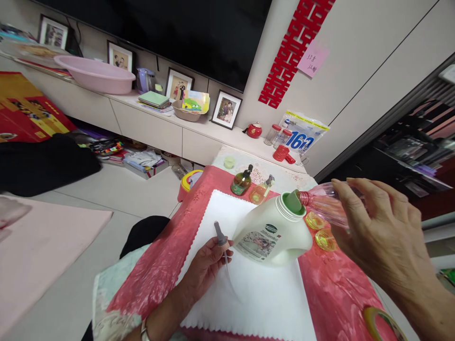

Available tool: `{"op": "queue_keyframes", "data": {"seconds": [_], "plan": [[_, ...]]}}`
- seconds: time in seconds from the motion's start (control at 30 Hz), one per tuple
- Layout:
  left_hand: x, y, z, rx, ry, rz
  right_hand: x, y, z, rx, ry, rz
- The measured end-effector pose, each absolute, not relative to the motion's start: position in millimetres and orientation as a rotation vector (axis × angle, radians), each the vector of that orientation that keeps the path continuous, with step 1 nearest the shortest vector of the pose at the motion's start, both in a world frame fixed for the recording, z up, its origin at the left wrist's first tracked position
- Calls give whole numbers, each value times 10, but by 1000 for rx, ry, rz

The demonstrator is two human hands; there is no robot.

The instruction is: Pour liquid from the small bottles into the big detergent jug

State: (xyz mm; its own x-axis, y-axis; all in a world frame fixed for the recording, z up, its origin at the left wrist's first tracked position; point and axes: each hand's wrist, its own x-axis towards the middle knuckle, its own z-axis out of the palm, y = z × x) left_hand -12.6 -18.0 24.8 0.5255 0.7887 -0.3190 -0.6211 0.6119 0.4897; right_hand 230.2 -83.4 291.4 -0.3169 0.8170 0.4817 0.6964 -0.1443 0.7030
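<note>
In my right hand (pixel 377 222) is a clear pinkish bottle (pixel 329 201), tipped sideways with its neck at the mouth of a large pale-green detergent jug (pixel 273 234). A green spout (pixel 294 201) shows inside the jug's opening. The jug stands on a white scalloped mat (pixel 263 293). My left hand (pixel 209 265) pinches a pump head (pixel 221 237) with a grey nozzle and a thin clear dip tube hanging down, just left of the jug. Whether liquid runs from the bottle I cannot make out.
Behind the jug stand a green pump bottle (pixel 241 181) and an amber spray bottle (pixel 262 190). Yellow tape rolls (pixel 325 240) lie to its right, with another tape roll (pixel 382 324) near the front edge. Red plastic sheeting (pixel 152 279) covers the table.
</note>
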Motion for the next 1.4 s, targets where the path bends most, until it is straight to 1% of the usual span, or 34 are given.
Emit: {"op": "queue_keyframes", "data": {"seconds": [1.4], "plan": [[-118,-174,249,314,550,857,2329,-818,2901,1785,1982,1461]]}}
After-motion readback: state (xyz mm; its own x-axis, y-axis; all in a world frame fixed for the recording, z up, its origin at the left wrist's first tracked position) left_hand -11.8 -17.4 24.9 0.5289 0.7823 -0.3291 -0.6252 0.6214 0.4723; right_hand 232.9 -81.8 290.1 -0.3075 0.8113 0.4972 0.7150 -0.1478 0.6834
